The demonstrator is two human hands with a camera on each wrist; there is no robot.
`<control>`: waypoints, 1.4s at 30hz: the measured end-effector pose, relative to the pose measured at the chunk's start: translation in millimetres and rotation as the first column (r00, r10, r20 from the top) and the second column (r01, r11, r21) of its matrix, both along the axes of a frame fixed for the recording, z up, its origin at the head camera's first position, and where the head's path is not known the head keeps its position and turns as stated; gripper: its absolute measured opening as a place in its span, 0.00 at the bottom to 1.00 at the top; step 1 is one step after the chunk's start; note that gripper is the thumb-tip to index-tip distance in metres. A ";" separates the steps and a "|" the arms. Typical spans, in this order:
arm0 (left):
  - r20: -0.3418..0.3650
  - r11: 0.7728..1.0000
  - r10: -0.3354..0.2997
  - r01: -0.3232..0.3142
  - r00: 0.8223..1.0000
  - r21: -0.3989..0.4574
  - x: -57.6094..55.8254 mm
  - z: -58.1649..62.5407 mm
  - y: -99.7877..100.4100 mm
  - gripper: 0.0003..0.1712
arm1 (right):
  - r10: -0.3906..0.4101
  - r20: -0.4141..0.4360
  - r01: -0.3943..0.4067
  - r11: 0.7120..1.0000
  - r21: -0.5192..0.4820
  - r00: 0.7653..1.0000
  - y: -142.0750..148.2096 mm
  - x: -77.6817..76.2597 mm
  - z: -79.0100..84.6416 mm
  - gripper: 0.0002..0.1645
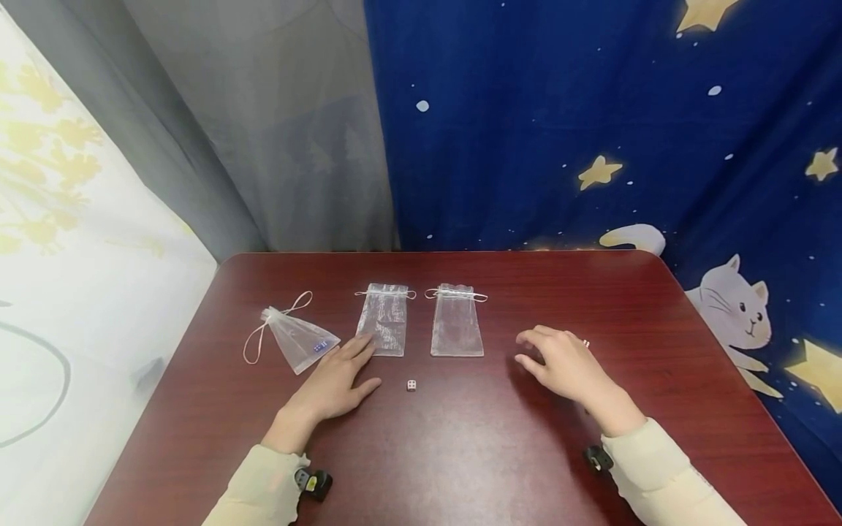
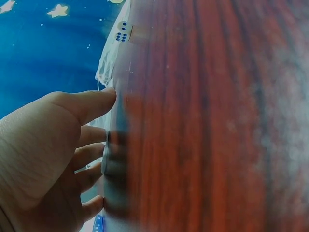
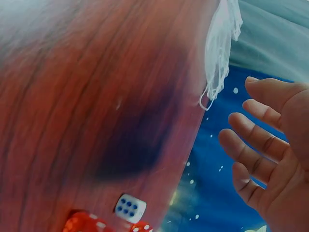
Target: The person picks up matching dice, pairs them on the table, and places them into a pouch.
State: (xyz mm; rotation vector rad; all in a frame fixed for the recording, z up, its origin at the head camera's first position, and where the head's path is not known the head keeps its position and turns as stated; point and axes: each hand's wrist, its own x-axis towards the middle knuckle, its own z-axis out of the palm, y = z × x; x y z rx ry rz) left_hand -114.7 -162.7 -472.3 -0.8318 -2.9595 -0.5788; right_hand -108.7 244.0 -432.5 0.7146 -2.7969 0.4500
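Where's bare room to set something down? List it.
Bare: the table between the sleeves, nearer than the central die; also between the rightmost bag and right hand. Crowded: around the left hand, middle bag and left bag; dice cluster beside right hand.

Light is bright in the head view, palest on the left where the white surface (image 1: 39, 292) nearly washes out, with a soft sheen on the table (image 1: 454, 453) and a faint shadow by the right hand (image 1: 559, 361). Both wrist views are dimmer and bluish, with blurred wood grain, hazy glare and dark, smudged shadows.
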 end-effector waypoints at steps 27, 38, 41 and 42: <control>0.010 1.000 0.007 -0.006 1.000 -0.006 1.0 -2.4 0.4 0.38 | -0.103 0.024 0.102 0.994 0.041 0.994 48.4 18.7 -14.5 0.12; 0.011 1.000 0.008 -0.008 1.000 -0.018 -1.0 -2.0 0.5 0.38 | -0.105 0.034 0.104 0.994 0.037 0.994 63.4 24.3 -19.6 0.13; 0.010 1.000 0.007 -0.007 1.000 -0.023 -1.4 -1.6 1.0 0.38 | -0.110 0.046 0.109 0.993 0.039 0.993 66.2 25.4 -21.0 0.14; 0.010 1.000 0.007 -0.007 1.000 -0.024 -1.5 -1.5 1.1 0.38 | -0.111 0.050 0.108 0.993 0.044 0.993 67.1 25.6 -21.5 0.14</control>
